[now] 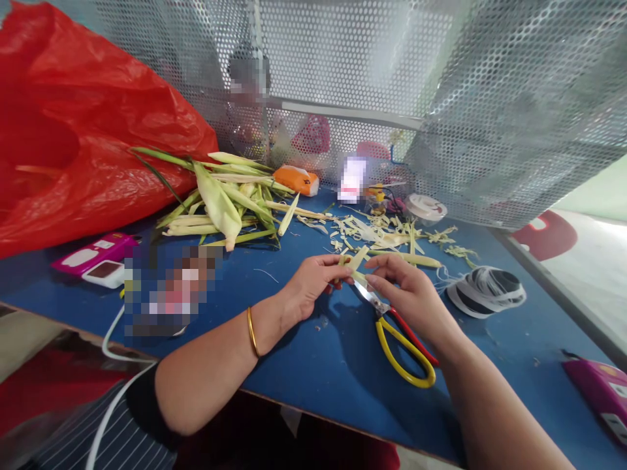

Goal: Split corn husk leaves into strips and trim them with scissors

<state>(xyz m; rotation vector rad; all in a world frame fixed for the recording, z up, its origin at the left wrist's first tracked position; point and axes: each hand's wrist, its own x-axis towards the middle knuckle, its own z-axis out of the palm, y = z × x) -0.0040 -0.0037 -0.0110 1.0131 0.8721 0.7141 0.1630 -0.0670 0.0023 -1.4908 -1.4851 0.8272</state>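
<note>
Both my hands (316,281) (409,287) near together, pinching husk strip (359,260) | scissors (392,326) beneath | likely light, tearable; grip edges

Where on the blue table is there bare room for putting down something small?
Left forearm to husk pile: bare except a thin thread. Between right forearm, yarn bundle and rightmost purple box: mostly bare. Crowded: husk scraps beside the white reel.
</note>
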